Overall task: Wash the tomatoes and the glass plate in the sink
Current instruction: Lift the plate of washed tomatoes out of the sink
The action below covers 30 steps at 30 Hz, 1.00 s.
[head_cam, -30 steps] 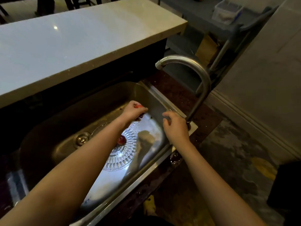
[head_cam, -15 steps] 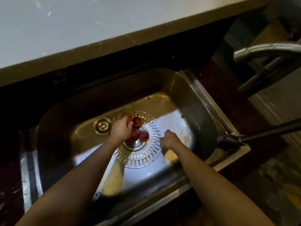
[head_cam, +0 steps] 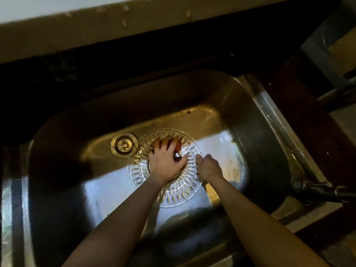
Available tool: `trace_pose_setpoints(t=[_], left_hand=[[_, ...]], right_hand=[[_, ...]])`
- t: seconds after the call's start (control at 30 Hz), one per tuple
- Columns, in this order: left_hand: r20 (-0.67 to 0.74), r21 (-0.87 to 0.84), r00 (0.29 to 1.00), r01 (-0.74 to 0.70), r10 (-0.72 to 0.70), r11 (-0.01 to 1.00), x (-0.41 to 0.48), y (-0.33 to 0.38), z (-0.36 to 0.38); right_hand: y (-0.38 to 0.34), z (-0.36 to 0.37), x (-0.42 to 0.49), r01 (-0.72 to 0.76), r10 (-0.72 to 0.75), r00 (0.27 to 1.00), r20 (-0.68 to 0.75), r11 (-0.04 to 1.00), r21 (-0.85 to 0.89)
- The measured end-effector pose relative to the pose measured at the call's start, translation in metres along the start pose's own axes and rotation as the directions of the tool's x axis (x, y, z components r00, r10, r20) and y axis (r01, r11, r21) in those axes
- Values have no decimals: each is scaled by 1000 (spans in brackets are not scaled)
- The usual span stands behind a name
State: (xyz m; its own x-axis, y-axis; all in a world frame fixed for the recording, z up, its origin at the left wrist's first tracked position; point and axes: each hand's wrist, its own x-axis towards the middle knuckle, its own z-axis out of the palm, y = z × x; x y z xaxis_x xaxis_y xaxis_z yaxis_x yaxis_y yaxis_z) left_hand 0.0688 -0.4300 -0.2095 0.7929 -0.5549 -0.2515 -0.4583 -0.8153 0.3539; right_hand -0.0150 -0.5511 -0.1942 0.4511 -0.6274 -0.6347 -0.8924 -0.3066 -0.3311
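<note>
- The round metal drain sits left on the floor of the stainless steel sink, just beside the plate.
- The clear cut-glass plate lies flat, mid-basin.
- The left hand, fingers spread, now presses over the small red tomatoes, which showed plainly half a second ago. Rubbing has probably begun.
- The right hand has curled onto the plate's right rim, steadying it.
- By the dark tap no stream shows, so I judge rinsing is still ahead.
</note>
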Motion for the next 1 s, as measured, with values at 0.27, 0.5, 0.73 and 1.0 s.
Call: trace_pose_setpoints(t=[0.27, 0.5, 0.73, 1.0], left_hand=[[-90, -174, 995, 16, -32, 985, 2, 13, -28], [-193, -394, 979, -16, -66, 919, -28, 48, -71], [-265, -578, 958, -70, -106, 813, -61, 85, -123], [-278, -715, 944, -79, -178, 694, -94, 100, -150]], right_hand=[[-20, -25, -18, 244, -177, 956, -236, 923, 296], [-48, -92, -58, 250, -210, 946, -247, 957, 143], [-67, -143, -123, 292, -285, 876, -389, 955, -44], [-92, -170, -181, 231, -366, 818, -444, 916, -328]])
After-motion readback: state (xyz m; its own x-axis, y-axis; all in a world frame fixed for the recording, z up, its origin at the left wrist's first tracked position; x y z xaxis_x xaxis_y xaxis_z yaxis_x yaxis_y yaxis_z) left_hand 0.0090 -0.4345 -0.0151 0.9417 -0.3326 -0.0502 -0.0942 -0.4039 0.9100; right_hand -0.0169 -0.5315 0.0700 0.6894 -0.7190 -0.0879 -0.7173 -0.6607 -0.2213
